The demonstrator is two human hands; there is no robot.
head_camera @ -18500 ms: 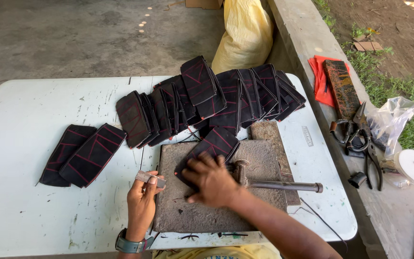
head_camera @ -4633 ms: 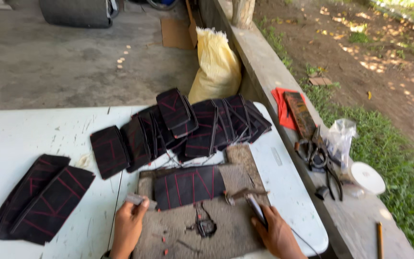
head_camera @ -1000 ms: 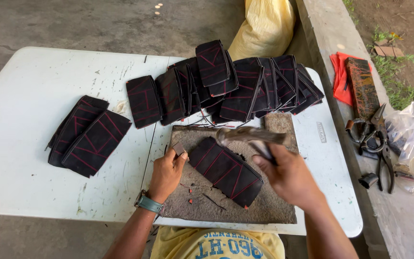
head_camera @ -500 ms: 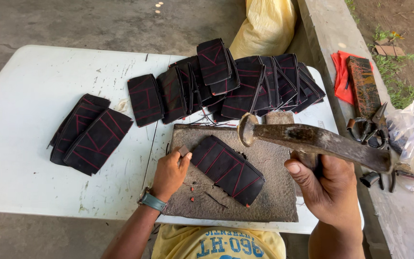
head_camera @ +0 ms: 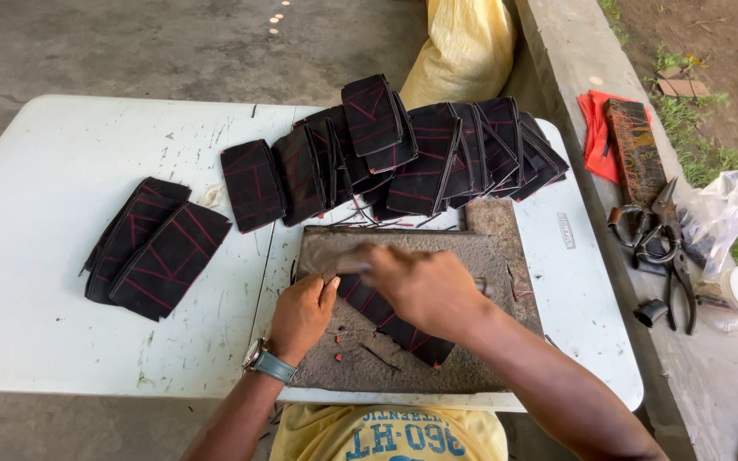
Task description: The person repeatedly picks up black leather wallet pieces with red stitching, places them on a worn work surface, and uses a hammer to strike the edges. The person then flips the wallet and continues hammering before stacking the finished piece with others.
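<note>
Left hand (head_camera: pixel 301 312) presses half-curled on the black piece (head_camera: pixel 399 324) on the slab (head_camera: pixel 489 256); right hand (head_camera: pixel 424 286) grips a blurred hammer (head_camera: pixel 348 266). At two o'clock, a plastic bag (head_camera: pixel 723 213), contents unclear.

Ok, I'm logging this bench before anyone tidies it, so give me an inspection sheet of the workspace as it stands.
Surface: white folding table, scuffed; grey slab at its near edge.
Job's things: black red-stitched piece on the slab, under both hands.
Clutter: fanned row of like pieces; a stack of them at left; small scraps on the slab.
Grippers: left hand presses the piece's end; right hand lies over it, its hold blurred.
Cables: nothing seen.
Surroundings: concrete ledge with red cloth, pliers, clear plastic bag; yellow sack behind.
</note>
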